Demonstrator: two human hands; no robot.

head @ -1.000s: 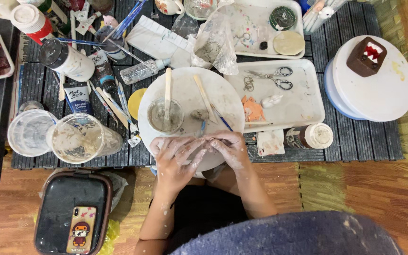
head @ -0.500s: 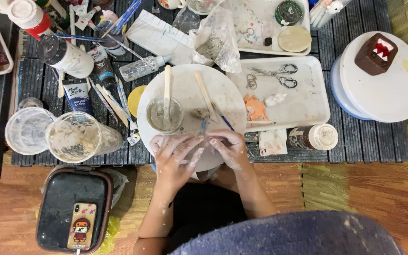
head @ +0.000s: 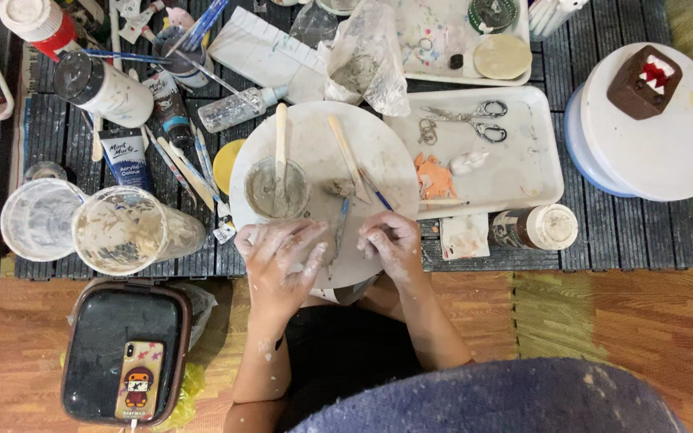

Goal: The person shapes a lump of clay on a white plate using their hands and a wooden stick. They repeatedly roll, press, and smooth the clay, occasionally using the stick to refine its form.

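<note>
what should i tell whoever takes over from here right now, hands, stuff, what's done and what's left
Left hand: clay-smeared, palm down on the near edge of the round white board.
Right hand: fingers pinched beside it; what they grip is hidden.
A blue-handled tool lies between the hands.
On the board: small cup of grey slip with a stick in it, a wooden tool, a small grey lump.
Done: clay is out and being worked.
Left: the piece under the hands looks unfinished.

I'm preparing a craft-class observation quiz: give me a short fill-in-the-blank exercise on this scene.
1. The scissors lie on a white ____.
2. The phone rests on a ____ case.
3. Both hands, left hand and right hand, work over a round white ____.

Missing words: tray; black; board
</note>
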